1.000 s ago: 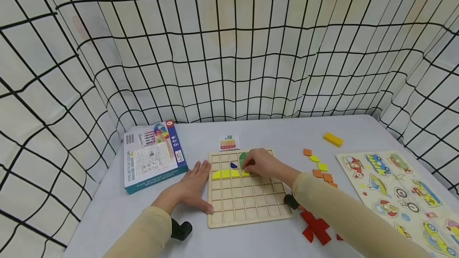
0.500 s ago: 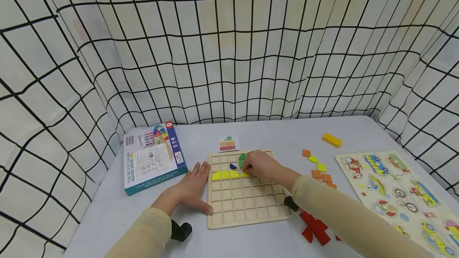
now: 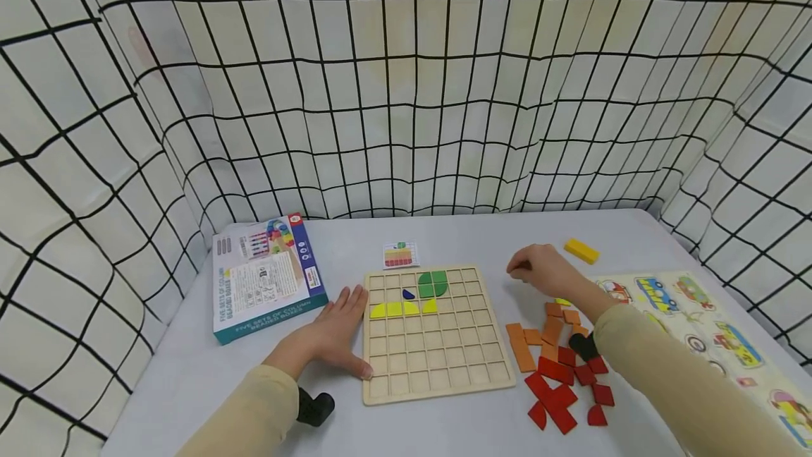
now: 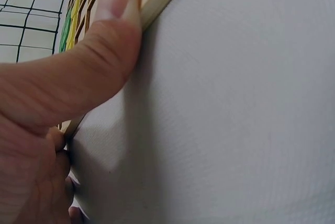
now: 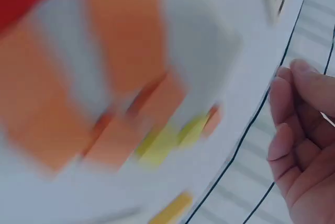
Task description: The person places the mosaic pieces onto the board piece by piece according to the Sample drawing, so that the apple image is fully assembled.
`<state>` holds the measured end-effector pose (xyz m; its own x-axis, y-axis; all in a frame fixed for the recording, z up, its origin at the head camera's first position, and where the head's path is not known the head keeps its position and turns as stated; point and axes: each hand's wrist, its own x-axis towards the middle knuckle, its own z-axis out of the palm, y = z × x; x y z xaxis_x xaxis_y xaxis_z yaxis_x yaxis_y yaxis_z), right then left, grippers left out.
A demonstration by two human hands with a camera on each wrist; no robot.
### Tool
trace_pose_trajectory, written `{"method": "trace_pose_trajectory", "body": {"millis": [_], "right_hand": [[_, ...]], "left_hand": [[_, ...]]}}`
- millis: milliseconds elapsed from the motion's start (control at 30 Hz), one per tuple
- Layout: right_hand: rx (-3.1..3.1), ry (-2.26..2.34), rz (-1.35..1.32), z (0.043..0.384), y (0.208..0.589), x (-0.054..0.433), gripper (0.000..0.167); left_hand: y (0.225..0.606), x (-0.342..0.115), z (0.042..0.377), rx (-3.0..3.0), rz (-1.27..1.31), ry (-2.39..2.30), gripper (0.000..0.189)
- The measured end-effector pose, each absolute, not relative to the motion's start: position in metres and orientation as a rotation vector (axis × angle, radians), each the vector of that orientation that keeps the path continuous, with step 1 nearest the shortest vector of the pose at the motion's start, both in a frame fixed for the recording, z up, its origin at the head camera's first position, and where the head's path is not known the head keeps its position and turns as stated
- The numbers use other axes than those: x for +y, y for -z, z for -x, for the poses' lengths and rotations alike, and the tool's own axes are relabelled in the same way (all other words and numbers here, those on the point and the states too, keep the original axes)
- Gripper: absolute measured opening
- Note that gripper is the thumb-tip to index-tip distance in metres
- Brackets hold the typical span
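Note:
My left hand (image 3: 333, 333) lies spread beside a wooden grid board (image 3: 438, 372), its thumb on the board's edge, as the left wrist view also shows. Green rounded pieces (image 3: 433, 284), a row of yellow pieces (image 3: 395, 309) and a small dark blue piece (image 3: 408, 294) sit on the board's upper half. My right hand (image 3: 545, 266) is in the air right of the board, above the table. In the right wrist view its fingers are loosely bent with nothing between them. Orange pieces (image 3: 521, 348) and red pieces (image 3: 555, 370) lie scattered below that hand.
A small printed card (image 3: 400, 254) stands behind the board. At left is a boxed bead set (image 3: 266, 281). A yellow block (image 3: 581, 250) lies at the back right, near a wooden picture puzzle (image 3: 688, 323). Black netting over white cloth encloses the table.
My right hand has left the yellow row on the board and moved right, over the loose pieces. A yellow piece now shows where its fingers were. The left hand stays put.

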<state>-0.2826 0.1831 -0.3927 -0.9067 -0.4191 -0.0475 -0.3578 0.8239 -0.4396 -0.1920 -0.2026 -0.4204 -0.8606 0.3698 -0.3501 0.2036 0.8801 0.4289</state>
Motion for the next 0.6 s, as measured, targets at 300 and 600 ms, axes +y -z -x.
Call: {"method": "trace_pose_trajectory", "body": {"millis": [300,600], "right_hand": [[2.781,0.429,0.395,0.28,0.4,0.255,0.01],[2.754,0.422,0.338,0.278,0.409,0.258,0.022]], "left_hand": [[0.419,-0.201,0.193,2.619,-0.41,-0.543,0.135],[0.419,-0.2,0.192,2.624,-0.408,-0.548,0.135]]}}
